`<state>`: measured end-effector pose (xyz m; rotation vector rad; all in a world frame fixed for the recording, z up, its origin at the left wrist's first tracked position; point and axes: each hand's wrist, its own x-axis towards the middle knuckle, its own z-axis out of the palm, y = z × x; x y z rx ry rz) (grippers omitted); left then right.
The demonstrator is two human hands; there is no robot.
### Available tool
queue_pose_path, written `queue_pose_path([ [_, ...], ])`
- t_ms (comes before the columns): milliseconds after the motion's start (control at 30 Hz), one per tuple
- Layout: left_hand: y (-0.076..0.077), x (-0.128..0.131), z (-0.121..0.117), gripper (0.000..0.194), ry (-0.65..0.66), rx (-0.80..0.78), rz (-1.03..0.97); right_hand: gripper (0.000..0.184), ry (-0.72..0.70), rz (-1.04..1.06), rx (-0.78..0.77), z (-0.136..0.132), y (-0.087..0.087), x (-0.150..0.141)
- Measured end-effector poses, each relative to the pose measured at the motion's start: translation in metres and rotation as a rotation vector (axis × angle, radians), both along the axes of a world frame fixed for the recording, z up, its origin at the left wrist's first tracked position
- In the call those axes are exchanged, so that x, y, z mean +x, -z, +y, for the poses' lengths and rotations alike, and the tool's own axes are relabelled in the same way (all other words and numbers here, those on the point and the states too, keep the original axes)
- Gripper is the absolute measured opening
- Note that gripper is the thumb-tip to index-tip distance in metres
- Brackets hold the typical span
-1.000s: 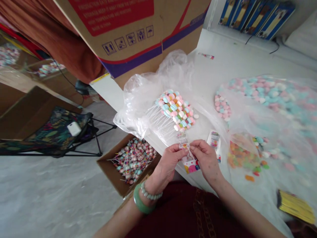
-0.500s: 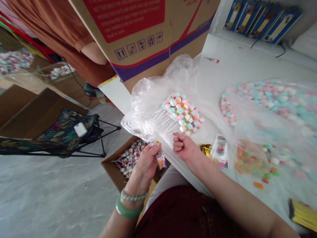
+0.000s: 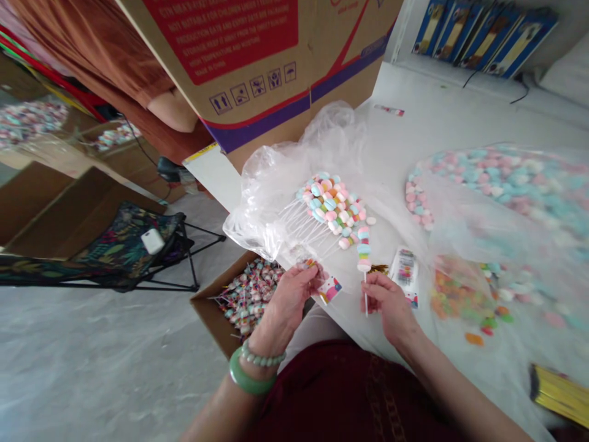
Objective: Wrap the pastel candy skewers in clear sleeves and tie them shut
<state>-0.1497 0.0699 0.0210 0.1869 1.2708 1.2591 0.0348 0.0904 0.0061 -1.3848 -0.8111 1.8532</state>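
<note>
My right hand (image 3: 384,301) is closed around the white stick of a marshmallow skewer (image 3: 364,248), which stands upright with pink, blue, yellow and white pieces on it. In my left hand (image 3: 294,293) a small clear plastic bag (image 3: 328,287) with a coloured print is pinched between thumb and fingers. Beyond both hands lies a pile of marshmallow skewers (image 3: 331,202), sticks pointing left, on clear plastic sheeting (image 3: 262,184). Just right of my right hand is a stack of printed bags (image 3: 405,270), with gold twist ties (image 3: 380,269) partly hidden behind the hand.
A large carton (image 3: 257,80) stands at the table's back left. Loose marshmallows (image 3: 501,178) and gummy candies (image 3: 453,294) lie in plastic on the right. Below the table edge, an open box (image 3: 216,319) holds wrapped skewers. Another person's arm (image 3: 172,110) is behind the carton; a folding chair (image 3: 115,245) stands left.
My right hand has drawn one marshmallow skewer out of the pile, toward me and to the right. My left hand has moved right with the bag, whose printed end now faces up.
</note>
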Motion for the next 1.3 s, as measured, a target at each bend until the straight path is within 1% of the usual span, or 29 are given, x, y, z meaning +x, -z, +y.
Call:
queue_pose_path([
  [67,-0.003,0.007,0.006,0.012,0.022,-0.041,-0.001,0.012,0.002,-0.047,0.061,-0.009,-0.001,0.021],
  [100,-0.004,0.011,0.009,0.011,0.007,-0.05,-0.012,0.012,0.009,-0.051,0.072,-0.012,-0.002,0.029],
  [200,-0.005,0.019,0.02,0.002,-0.073,-0.061,-0.079,0.013,0.028,-0.041,0.081,-0.022,-0.005,0.049],
  [300,-0.007,0.022,0.031,0.013,-0.18,-0.096,-0.142,0.014,0.024,-0.106,0.15,-0.032,-0.006,0.063],
  [400,-0.01,0.022,0.037,0.016,-0.286,-0.125,-0.18,0.013,-0.003,-0.2,0.211,-0.037,-0.008,0.07],
  [467,-0.012,0.023,0.037,0.012,-0.289,-0.086,-0.189,0.012,0.027,-0.166,0.203,-0.035,-0.011,0.067],
  [500,-0.013,0.024,0.036,0.009,-0.263,-0.049,-0.183,0.012,0.049,-0.115,0.188,-0.031,-0.013,0.063],
  [567,-0.014,0.029,0.033,0.002,-0.169,0.027,-0.152,0.014,0.076,0.009,0.169,-0.022,-0.018,0.05],
  [633,-0.014,0.038,0.029,0.014,-0.067,0.068,-0.125,0.016,0.054,0.109,0.203,-0.012,-0.022,0.034],
  [667,-0.014,0.043,0.028,0.019,-0.038,0.077,-0.115,0.015,0.042,0.138,0.216,-0.008,-0.022,0.026],
  [733,-0.013,0.053,0.025,0.024,-0.03,0.091,-0.103,0.013,0.018,0.168,0.206,-0.001,-0.021,0.012],
  [800,-0.011,0.061,0.024,0.025,-0.068,0.105,-0.081,0.012,0.03,0.119,0.193,0.001,-0.017,0.003],
  [867,-0.009,0.064,0.021,0.026,-0.08,0.103,-0.049,0.014,0.046,0.002,0.222,0.002,-0.012,-0.002],
  [900,-0.008,0.064,0.02,0.026,-0.045,0.088,-0.034,0.015,0.041,-0.063,0.249,0.002,-0.01,-0.003],
  [967,-0.004,0.062,0.018,0.027,0.074,0.042,-0.007,0.016,0.012,-0.167,0.309,0.005,-0.008,-0.002],
  [1033,0.001,0.06,0.016,0.025,0.162,0.004,0.029,0.017,-0.017,-0.226,0.352,0.007,-0.008,-0.002],
  [1067,0.004,0.06,0.016,0.024,0.154,-0.007,0.064,0.017,-0.033,-0.242,0.361,0.009,-0.009,-0.002],
  [1167,0.01,0.061,0.018,0.024,0.008,-0.019,0.162,0.017,-0.128,-0.216,0.344,0.011,-0.012,-0.006],
  [1200,0.012,0.062,0.019,0.024,-0.019,-0.019,0.171,0.017,-0.154,-0.197,0.332,0.011,-0.013,-0.008],
  [1233,0.012,0.063,0.02,0.025,-0.024,-0.016,0.167,0.017,-0.163,-0.183,0.326,0.011,-0.013,-0.01],
  [1300,0.013,0.063,0.021,0.027,0.02,-0.007,0.141,0.018,-0.134,-0.193,0.33,0.01,-0.014,-0.012],
])
